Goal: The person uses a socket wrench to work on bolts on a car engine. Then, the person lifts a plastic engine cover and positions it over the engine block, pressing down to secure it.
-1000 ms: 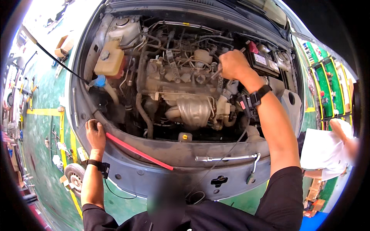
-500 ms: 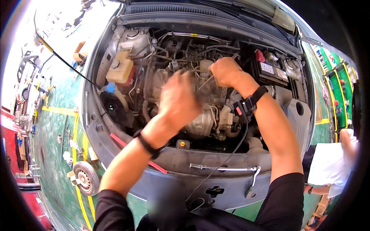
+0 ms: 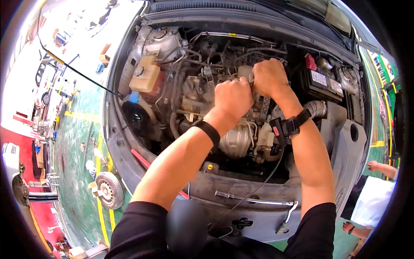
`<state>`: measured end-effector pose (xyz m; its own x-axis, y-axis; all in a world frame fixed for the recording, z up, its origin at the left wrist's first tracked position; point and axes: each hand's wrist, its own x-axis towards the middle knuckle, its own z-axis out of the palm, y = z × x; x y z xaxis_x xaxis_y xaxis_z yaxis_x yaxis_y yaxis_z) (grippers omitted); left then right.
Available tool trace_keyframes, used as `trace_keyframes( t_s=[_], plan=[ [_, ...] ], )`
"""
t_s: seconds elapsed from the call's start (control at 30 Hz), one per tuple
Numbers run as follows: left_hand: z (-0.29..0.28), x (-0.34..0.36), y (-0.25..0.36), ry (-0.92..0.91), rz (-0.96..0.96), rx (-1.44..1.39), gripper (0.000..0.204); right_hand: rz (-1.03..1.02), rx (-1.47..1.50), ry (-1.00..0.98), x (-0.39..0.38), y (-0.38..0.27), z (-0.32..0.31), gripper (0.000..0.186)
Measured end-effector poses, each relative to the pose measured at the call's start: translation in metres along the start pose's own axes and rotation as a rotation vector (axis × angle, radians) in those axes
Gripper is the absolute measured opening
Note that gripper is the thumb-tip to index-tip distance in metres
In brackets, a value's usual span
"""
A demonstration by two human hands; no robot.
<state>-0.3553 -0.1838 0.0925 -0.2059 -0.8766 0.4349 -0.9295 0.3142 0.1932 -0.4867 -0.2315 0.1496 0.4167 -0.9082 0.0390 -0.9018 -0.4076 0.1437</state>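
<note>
My right hand point(image 3: 270, 75) is closed around a slim metal tool point(image 3: 252, 82), mostly hidden, above the top of the engine point(image 3: 198, 88). My left hand point(image 3: 233, 95) is curled just left of and below it, almost touching it over the engine; what its fingers grip is hidden. Black straps circle both wrists, the right one carrying a small black device point(image 3: 280, 129) with a cable. Below my arms a long chrome socket bar point(image 3: 235, 197) lies on the front panel, and a red strip point(image 3: 139, 156) lies at the left.
A yellowish reservoir point(image 3: 142, 82) stands left of the engine, a black battery point(image 3: 321, 86) right. A thin prop rod point(image 3: 82, 77) crosses the left side. A spare wheel point(image 3: 110, 190) is on the floor. Another person in white point(image 3: 373, 198) is at the right beside green shelving point(image 3: 386, 73).
My left hand has left the front edge and moved up and right to beside my right hand over the engine. My right hand stays over the engine, shifting slightly.
</note>
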Motion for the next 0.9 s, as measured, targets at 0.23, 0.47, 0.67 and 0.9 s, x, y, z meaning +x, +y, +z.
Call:
trace_keyframes(
  t_s=[0.23,0.47,0.67,0.9],
  plan=[
    [0.005,0.000,-0.008,0.045,0.171,0.014,0.013,0.131,0.087,0.074,-0.019,-0.002,0.013,0.017],
    [0.006,0.006,-0.016,0.069,0.260,-0.012,0.011,0.198,0.062,0.029,-0.018,-0.006,0.012,0.018],
    [-0.002,-0.001,-0.016,0.028,0.246,-0.004,0.010,0.203,0.067,0.093,-0.022,-0.012,0.018,0.014],
    [0.006,0.010,-0.035,0.011,0.393,-0.008,0.012,0.366,0.115,0.032,-0.023,-0.026,0.010,0.014]
  ],
)
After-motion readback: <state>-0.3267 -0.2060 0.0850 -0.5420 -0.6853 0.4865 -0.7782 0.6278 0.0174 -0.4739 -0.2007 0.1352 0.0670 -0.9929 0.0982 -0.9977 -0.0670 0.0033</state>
